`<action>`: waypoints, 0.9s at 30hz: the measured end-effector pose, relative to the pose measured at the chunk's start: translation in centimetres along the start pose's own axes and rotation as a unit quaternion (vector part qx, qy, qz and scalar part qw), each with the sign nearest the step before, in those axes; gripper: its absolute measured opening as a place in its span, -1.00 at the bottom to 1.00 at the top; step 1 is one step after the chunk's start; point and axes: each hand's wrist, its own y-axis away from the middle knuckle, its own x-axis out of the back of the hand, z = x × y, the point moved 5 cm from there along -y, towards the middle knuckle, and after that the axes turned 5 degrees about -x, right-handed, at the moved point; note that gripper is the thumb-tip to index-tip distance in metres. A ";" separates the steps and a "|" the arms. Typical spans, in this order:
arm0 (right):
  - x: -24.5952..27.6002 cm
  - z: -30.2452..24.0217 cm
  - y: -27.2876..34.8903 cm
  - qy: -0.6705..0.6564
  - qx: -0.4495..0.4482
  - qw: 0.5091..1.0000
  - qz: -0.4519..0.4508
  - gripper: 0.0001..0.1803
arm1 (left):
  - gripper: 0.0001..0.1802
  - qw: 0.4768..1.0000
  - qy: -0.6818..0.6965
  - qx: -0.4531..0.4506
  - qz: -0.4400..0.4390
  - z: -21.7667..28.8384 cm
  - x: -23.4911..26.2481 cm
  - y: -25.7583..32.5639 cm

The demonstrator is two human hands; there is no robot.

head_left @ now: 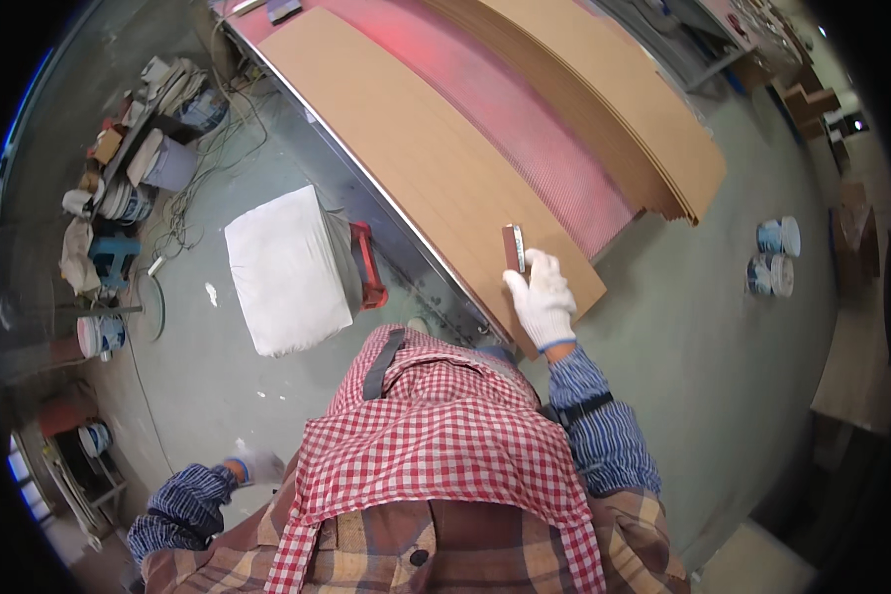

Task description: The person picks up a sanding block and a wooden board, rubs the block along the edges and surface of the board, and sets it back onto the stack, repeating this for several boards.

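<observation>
- The slim block (513, 247) sits over the brown panel (416, 139), near its close end; it looks light and stiff, best pinched along its long sides.
- The right hand (543, 302), gloved, reaches forward palm-down, thumb and fingers seemingly clamped on the block's near end.
- The left hand (259, 467) hangs low beside the apron (445, 445); its fingers cannot be told.

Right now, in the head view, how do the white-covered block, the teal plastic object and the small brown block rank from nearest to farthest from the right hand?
1. Small brown block: at the right hand's fingertips.
2. White-covered block: left, across the board's edge.
3. Teal plastic object: far left.
</observation>
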 end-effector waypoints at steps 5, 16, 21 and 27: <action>-2.1 0.9 -4.6 0.082 -0.045 0.996 0.003 -0.43 | -0.71 0.845 -0.003 0.161 0.510 6.7 16.8 -0.1; 2.0 3.2 -3.8 -0.409 -0.002 0.826 -0.387 -0.80 | -0.61 0.668 0.487 -0.127 0.548 35.3 28.4 -13.6; 6.7 5.2 -1.5 -0.405 0.037 0.813 -0.416 -0.83 | -0.69 0.587 0.607 -0.138 0.518 42.0 27.3 -13.7; 9.3 7.1 0.2 -0.374 0.148 0.811 -0.425 -0.82 | -0.76 0.479 0.632 -0.176 0.583 45.2 25.2 -12.9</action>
